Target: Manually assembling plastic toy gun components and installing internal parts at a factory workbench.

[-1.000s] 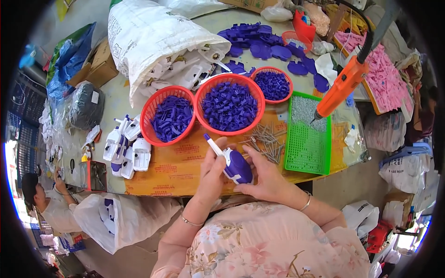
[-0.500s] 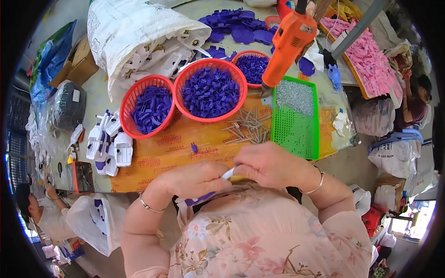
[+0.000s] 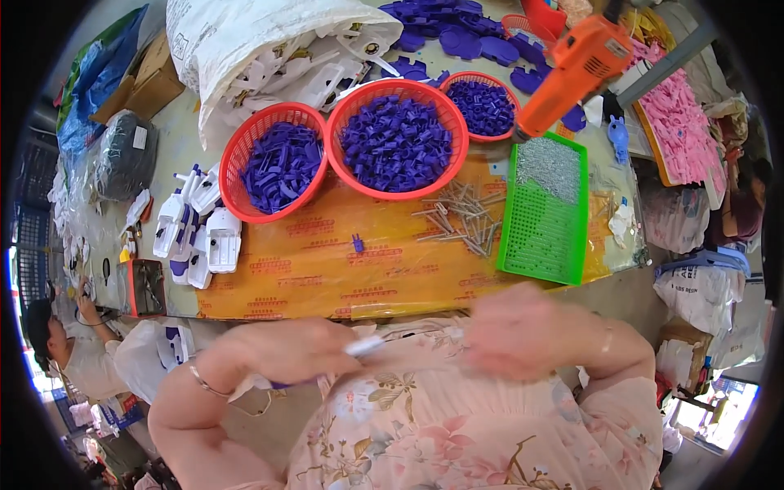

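My left hand (image 3: 298, 349) is closed around a white plastic part (image 3: 364, 345), held low in front of the dress; only one end shows past the fingers. My right hand (image 3: 523, 331) is off to the right, apart from that part, its fingers smeared by motion. Beyond the hands, a small purple piece (image 3: 358, 243) lies alone on the orange-brown table covering (image 3: 318, 286). At the left, several white and purple plastic assemblies (image 3: 223, 241) lie in a cluster. Thin metal pins (image 3: 463, 219) are strewn in a loose heap left of a green tray (image 3: 531, 266) containing small silvery pieces (image 3: 547, 170).
Red baskets (image 3: 398, 194) of purple parts stand across the back, beside a white sack (image 3: 269, 41) spilling white parts. An orange power screwdriver (image 3: 572, 73) hangs above the tray's far end. A person (image 3: 69, 351) sits at far left, and pink parts (image 3: 678, 122) lie at far right.
My hands have come apart: the left moved left with the white part, the right moved right and slightly down. The view has shifted, so the table items appear higher.
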The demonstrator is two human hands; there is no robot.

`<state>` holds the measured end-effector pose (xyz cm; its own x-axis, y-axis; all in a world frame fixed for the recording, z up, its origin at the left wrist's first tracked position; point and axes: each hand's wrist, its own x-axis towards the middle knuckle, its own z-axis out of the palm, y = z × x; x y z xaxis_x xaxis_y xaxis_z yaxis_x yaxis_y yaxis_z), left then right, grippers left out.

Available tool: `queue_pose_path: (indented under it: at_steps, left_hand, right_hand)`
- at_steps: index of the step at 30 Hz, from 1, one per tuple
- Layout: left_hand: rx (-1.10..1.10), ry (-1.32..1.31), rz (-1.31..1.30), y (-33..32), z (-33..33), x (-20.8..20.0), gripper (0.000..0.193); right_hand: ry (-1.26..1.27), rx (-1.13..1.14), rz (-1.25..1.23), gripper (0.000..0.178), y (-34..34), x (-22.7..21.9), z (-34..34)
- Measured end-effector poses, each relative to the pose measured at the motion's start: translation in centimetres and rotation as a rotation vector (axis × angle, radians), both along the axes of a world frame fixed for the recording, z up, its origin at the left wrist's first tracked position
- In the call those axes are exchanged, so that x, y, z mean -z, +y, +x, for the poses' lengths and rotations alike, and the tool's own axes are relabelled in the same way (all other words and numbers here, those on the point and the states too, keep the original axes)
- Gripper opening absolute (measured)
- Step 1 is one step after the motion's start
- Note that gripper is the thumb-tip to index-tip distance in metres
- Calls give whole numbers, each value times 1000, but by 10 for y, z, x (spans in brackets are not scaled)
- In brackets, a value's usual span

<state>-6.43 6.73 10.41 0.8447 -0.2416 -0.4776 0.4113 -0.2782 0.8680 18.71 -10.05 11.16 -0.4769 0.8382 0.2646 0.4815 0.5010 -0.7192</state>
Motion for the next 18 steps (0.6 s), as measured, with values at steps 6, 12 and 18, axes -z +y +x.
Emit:
queue_pose_path:
  at_steps: [6,12,18]
  left_hand:
    - [-639,-2,-169,11,-7,10,31]
    - [-1245,-440,-721,-3,36,69,32]
    - [-1471,-608,-723,-24,70,81,33]
  right_hand:
    - [-313,316,0,12,22,46,-6]
    - [-551,475,-42,30,36,69,-28]
    - [39,542,-86,79,36,57,-46]
